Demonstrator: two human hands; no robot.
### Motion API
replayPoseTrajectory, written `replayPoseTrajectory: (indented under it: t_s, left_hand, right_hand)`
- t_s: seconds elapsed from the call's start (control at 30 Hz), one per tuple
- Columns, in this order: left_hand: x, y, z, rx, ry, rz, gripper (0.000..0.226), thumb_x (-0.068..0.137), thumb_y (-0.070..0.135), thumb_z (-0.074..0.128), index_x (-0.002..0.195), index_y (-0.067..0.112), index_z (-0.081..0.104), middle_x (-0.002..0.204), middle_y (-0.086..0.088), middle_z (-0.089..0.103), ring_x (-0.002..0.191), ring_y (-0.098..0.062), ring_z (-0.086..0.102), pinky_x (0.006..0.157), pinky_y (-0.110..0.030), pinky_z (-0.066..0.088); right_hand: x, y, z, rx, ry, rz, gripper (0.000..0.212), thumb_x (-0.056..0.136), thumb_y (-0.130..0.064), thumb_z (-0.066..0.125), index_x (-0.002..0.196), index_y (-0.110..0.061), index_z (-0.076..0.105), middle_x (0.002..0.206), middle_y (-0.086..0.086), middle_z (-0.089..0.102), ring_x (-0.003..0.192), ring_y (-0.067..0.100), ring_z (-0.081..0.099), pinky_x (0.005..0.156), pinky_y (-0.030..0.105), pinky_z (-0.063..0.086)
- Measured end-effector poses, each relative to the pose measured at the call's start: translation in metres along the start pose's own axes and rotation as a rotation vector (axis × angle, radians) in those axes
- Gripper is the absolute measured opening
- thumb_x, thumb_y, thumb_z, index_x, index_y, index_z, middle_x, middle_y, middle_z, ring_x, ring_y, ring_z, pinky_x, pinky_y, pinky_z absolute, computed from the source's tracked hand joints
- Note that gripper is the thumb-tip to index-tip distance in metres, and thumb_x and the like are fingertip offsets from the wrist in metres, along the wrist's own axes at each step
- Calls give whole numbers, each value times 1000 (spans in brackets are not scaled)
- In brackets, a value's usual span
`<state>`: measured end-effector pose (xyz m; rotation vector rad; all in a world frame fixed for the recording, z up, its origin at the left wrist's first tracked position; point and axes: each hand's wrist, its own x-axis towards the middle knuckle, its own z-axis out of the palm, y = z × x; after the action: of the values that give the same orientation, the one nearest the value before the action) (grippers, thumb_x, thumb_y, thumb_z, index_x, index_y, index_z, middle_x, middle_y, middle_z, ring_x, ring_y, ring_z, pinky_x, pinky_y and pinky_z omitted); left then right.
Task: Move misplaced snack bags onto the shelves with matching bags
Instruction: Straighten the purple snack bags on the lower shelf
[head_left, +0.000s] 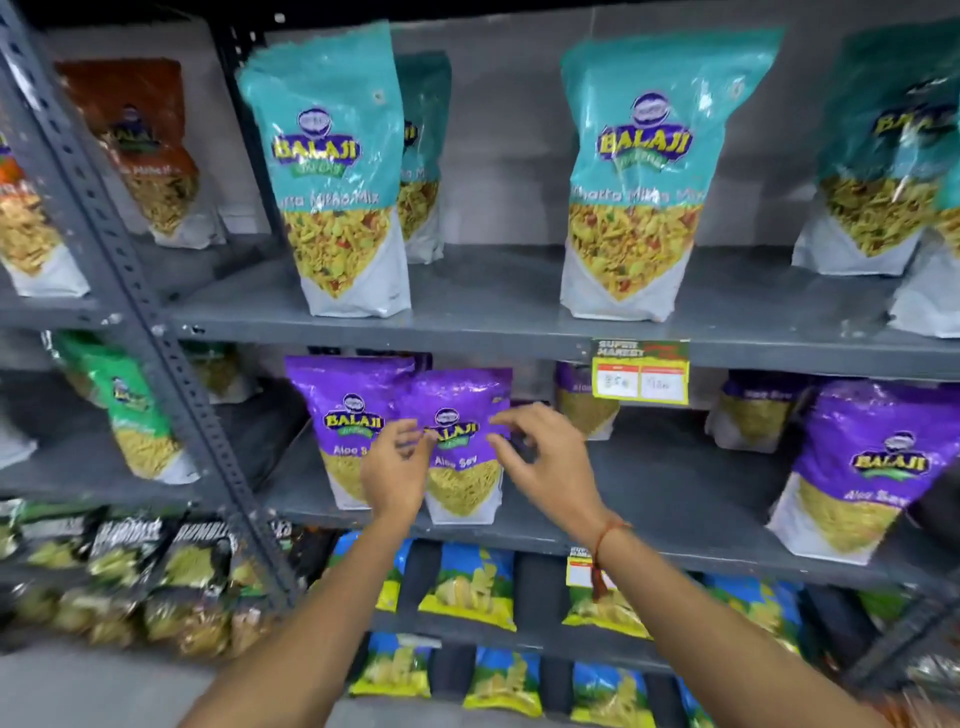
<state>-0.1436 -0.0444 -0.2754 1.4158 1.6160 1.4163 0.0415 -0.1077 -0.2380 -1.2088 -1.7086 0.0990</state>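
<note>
A purple Aloo Sev bag (462, 452) stands upright at the front of the middle shelf (675, 535), next to another purple bag (343, 415) on its left. My left hand (397, 467) hovers at the bag's left edge with fingers spread. On the bag's right side my right hand (545, 462) is loosely curled, fingers apart and not gripping. More purple bags (872, 467) stand at the right of the same shelf. Teal Khatta Mitha Mix bags (337, 171) (639, 176) fill the shelf above.
A slotted grey upright (130, 291) splits the rack; left of it stand orange (140, 145), green (135, 410) and black bags (119, 551). Blue-and-yellow bags (467, 587) fill the lower shelves. A yellow price tag (641, 374) hangs on the upper shelf edge.
</note>
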Motion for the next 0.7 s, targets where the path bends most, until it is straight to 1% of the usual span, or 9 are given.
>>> replayPoseTrajectory:
  t_s: [0.1, 0.17, 0.23, 0.3, 0.37, 0.47, 0.53, 0.6, 0.7]
  left_hand:
    - [6, -60, 11, 38, -188, -175, 30, 63, 18, 83, 84, 17, 62, 89, -18, 72, 78, -27, 68, 66, -24, 48]
    - [14, -93, 20, 68, -239, -262, 38, 55, 19, 84, 82, 22, 56, 91, -21, 67, 89, -33, 67, 74, -31, 46]
    - [23, -117, 28, 17, -289, -324, 67, 54, 16, 88, 113, 9, 56, 117, -25, 62, 107, -35, 62, 90, -45, 48]
    - [31, -133, 34, -6, -376, -342, 88, 62, 12, 88, 137, 5, 41, 133, -17, 54, 120, -32, 54, 100, -51, 46]
    - [31, -135, 38, 11, -406, -312, 78, 70, 11, 84, 137, 8, 44, 129, -11, 58, 116, -28, 59, 94, -41, 51]
    - [28, -135, 43, 35, -364, -255, 65, 68, 15, 85, 125, 10, 54, 108, -7, 70, 91, -14, 69, 78, -26, 56]
    - [26, -131, 48, 38, -373, -213, 58, 68, 14, 85, 119, 13, 57, 100, -3, 72, 84, -5, 70, 77, -26, 57]
    - [21, -127, 57, 38, -396, -190, 55, 68, 14, 85, 115, 19, 57, 96, 0, 72, 83, -5, 71, 80, -30, 58]
    - [10, -114, 81, 49, -417, -166, 61, 66, 15, 87, 120, 15, 57, 97, -1, 71, 82, -8, 70, 73, -17, 54]
  right_hand:
    - [-16, 45, 41, 116, -144, 317, 35, 81, -28, 71, 114, -22, 62, 108, -1, 66, 86, 12, 64, 83, 40, 56]
    - [-22, 74, 62, 120, -232, 491, 53, 78, -25, 75, 126, -21, 52, 122, 1, 59, 95, 14, 61, 86, 38, 55]
    - [-26, 97, 82, 114, -317, 625, 77, 75, -23, 79, 141, -16, 39, 133, 8, 52, 112, 25, 59, 93, 40, 52]
    - [-28, 118, 101, 140, -408, 720, 86, 72, -20, 80, 145, -12, 35, 136, 13, 53, 122, 32, 56, 96, 37, 48]
    - [-31, 131, 115, 213, -496, 790, 80, 66, -24, 81, 137, -16, 43, 122, 5, 60, 118, 30, 59, 93, 33, 49]
    - [-38, 146, 125, 332, -475, 862, 65, 64, -25, 82, 121, -25, 50, 106, -10, 63, 106, 20, 63, 92, 36, 53]
    - [-42, 152, 124, 389, -429, 870, 56, 74, -14, 79, 123, -22, 52, 110, -8, 65, 104, 20, 65, 91, 33, 53]
    - [-45, 157, 115, 395, -381, 882, 54, 78, -12, 77, 125, -18, 52, 114, -3, 65, 105, 22, 66, 91, 34, 54]
    - [-51, 168, 91, 361, -293, 908, 50, 77, -18, 80, 121, -17, 55, 111, 0, 68, 102, 23, 68, 92, 36, 56]
